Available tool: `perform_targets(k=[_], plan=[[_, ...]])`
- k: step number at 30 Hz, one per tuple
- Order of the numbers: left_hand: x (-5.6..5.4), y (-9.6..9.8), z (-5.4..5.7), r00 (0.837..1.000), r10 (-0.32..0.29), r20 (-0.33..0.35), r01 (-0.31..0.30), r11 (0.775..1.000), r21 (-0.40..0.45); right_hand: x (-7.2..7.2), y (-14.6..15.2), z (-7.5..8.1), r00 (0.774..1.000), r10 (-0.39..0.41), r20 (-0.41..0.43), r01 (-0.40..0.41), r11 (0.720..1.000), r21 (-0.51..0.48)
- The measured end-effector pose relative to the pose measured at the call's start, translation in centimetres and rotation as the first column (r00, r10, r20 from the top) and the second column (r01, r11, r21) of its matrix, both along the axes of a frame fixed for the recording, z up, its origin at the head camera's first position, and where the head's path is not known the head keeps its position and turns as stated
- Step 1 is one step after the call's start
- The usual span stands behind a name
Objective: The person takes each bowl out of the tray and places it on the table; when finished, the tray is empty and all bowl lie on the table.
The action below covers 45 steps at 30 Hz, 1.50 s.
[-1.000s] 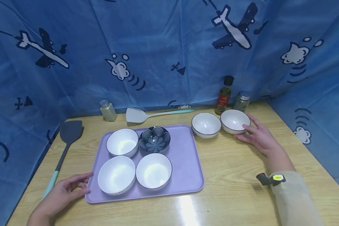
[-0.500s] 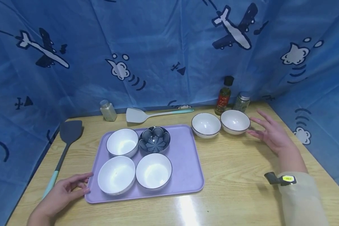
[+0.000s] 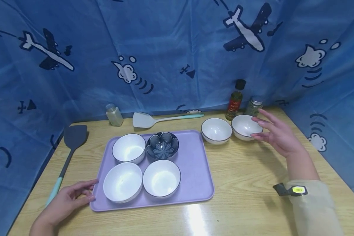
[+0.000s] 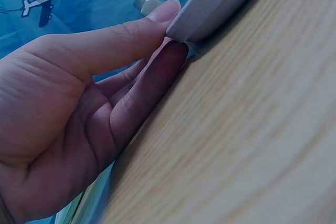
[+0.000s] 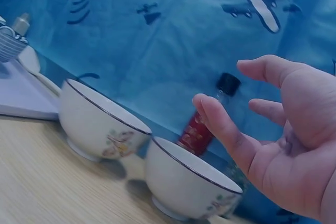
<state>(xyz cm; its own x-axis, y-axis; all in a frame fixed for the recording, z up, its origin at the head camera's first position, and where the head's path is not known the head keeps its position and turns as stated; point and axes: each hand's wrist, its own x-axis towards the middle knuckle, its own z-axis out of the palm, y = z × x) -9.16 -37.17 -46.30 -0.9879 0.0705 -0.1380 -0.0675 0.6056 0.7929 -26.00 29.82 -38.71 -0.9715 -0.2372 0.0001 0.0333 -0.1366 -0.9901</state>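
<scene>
My left hand [image 3: 65,202] pinches the left edge of a lilac tray [image 3: 193,177]; in the left wrist view the thumb lies over the rim and a finger under it. On the tray stand three white bowls, one at the back left [image 3: 129,148], one at the front left [image 3: 122,183] and one at the front middle [image 3: 161,178], plus a dark blue petal-patterned bowl [image 3: 163,146]. My right hand [image 3: 281,137] holds nothing, its fingers spread above the right rim of a dark-rimmed white bowl [image 5: 186,184]. A matching bowl [image 5: 100,121] sits close on its left.
Behind the right bowls stand a red-labelled bottle [image 3: 234,103] and a glass jar [image 3: 253,106]. A white spatula [image 3: 144,120] and a small shaker [image 3: 114,114] lie along the back by the blue curtain [image 3: 153,39]. A dark turner [image 3: 73,137] lies at the left.
My right hand lets go of the rightmost bowl and draws off to the right, then comes back over its rim with fingers raised. The left hand keeps its place at the tray.
</scene>
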Motion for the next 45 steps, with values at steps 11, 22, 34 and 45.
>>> perform_targets(k=[11,22,34,45], plan=[[0.7,0.3,-0.5,0.996,0.027,0.083,-0.027,1.000,0.003,0.9,-4.2,0.5,0.980,0.201,-0.013,-0.199,0.977,0.076],[0.8,0.4,-0.6,0.998,0.007,0.061,-0.009,0.999,0.033,0.7,-10.2,-1.0,0.927,0.370,0.067,-0.373,0.927,0.037],[0.4,-0.2,0.2,0.999,0.011,0.042,-0.009,0.999,-0.035,0.1,-17.2,-2.3,0.865,0.481,0.145,-0.493,0.868,0.060],[0.0,0.2,0.0,0.999,0.027,0.042,-0.027,1.000,-0.009,-1.9,-21.0,-3.8,0.843,0.477,0.249,-0.511,0.855,0.091]])
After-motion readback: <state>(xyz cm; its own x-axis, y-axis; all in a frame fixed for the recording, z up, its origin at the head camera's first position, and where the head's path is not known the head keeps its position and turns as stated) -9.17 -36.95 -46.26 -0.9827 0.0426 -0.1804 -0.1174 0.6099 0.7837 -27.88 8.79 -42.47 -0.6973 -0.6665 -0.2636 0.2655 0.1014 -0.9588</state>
